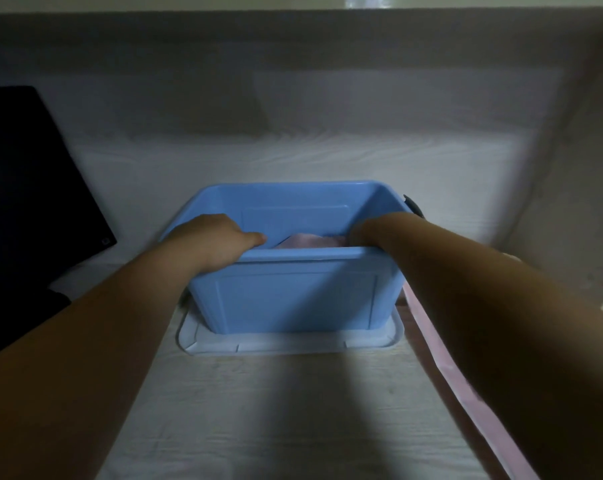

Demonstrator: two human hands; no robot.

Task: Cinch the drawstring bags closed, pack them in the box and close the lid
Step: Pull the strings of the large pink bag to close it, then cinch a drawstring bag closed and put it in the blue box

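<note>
Fingers of the left hand (pixel 213 240) curl over the near left corner of the box (pixel 300 292), a smooth blue plastic tub with tapering walls and recessed panels. The right hand (pixel 362 233) dips inside behind the near wall, so I cannot tell how its fingers lie. The box stands on its flat white lid (pixel 293 345) at the far edge of the pale wood-grain table (pixel 276 410), a soft pink cloth bag (pixel 310 241) inside.

Box (pixel 293 299) on lid (pixel 293 345), bag (pixel 310 241) inside box, dark panel (pixel 33 185) far left
</note>
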